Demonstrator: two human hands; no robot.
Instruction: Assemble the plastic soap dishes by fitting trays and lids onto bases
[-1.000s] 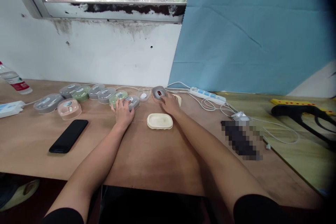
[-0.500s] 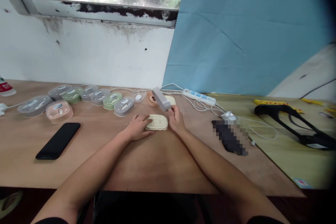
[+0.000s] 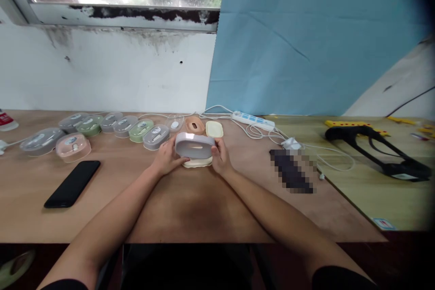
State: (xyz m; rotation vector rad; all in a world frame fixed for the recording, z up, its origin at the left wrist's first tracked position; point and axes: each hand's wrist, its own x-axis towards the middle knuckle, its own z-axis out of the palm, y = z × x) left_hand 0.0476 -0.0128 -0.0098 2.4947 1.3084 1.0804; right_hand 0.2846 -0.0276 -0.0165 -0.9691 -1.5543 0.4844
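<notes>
A grey oval box cover (image 3: 194, 150) is tilted with its hollow inside facing me, and a slot shows in its far wall. Round its right end my right hand (image 3: 222, 159) is closed. My left hand (image 3: 167, 156) grips the left end, thumb along the lower edge. Under the cover's near rim lies a cream oval piece (image 3: 197, 163), mostly hidden; whether the two touch I cannot tell. Just behind my hands are a peach oval cover (image 3: 195, 125) with a slot and a second cream oval piece (image 3: 214, 129).
Several lidded oval boxes (image 3: 156, 137) in grey, green and pink stand at the back left. A black phone (image 3: 72, 184) lies at left. At right are a power strip (image 3: 253, 120) with white cables, a blurred dark object (image 3: 292, 171) and a black frame (image 3: 377, 153).
My right hand has brought the grey cover left and down over the cream piece, turning it. My left hand has moved off the cream piece onto the cover. The view has shifted slightly.
</notes>
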